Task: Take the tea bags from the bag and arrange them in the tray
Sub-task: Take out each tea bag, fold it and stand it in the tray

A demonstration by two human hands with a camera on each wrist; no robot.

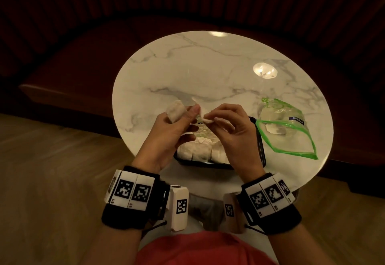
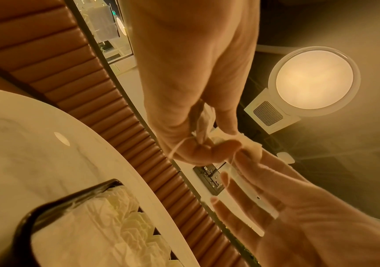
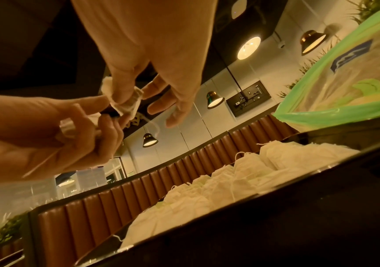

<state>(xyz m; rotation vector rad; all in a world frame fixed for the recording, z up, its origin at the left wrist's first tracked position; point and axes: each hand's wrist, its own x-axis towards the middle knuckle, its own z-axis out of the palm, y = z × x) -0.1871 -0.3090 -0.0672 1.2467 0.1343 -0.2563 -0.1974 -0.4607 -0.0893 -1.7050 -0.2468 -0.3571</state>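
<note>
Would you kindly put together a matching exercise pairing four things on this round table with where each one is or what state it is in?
Column one:
1. black tray
2. zip bag
3. left hand
4. right hand

Column two:
A. lies open on the marble table, right of the tray, green-edged
B. pinches a small white tea bag at its fingertips
C. holds a tea bag that sticks out past the fingers
D. sits under both hands, filled with rows of tea bags

Pairs: 1-D, 2-A, 3-C, 4-B
</note>
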